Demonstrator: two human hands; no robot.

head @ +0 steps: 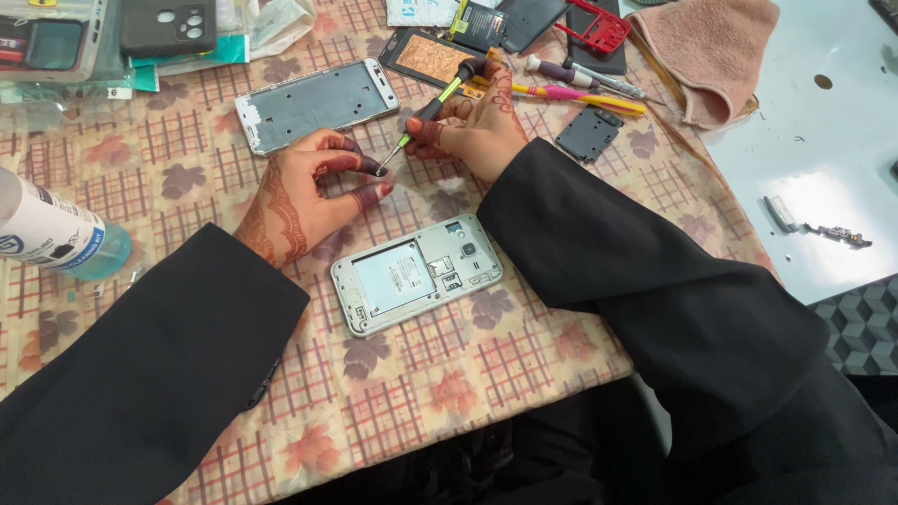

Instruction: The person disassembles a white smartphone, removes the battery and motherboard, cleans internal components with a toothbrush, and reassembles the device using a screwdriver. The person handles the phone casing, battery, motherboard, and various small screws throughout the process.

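Note:
My right hand (pixel 482 126) grips a small screwdriver (pixel 435 105) with a black and yellow-green handle, its tip pointing down to the left. My left hand (pixel 313 192) pinches at that tip with thumb and fingers, apparently on something tiny that I cannot make out. Just below both hands lies an opened silver phone (pixel 416 273), back cover off, showing its battery bay and circuit area. A separate silver phone frame (pixel 316 103) lies on the cloth above my left hand.
A clear bottle with a white label (pixel 51 234) lies at the left. Further screwdrivers (pixel 580 89), a dark small plate (pixel 588 134), a pink towel (pixel 711 51), phone covers (pixel 168 23) and a red part (pixel 594 28) crowd the far side. Table edge runs right; small metal parts (pixel 818 224) sit there.

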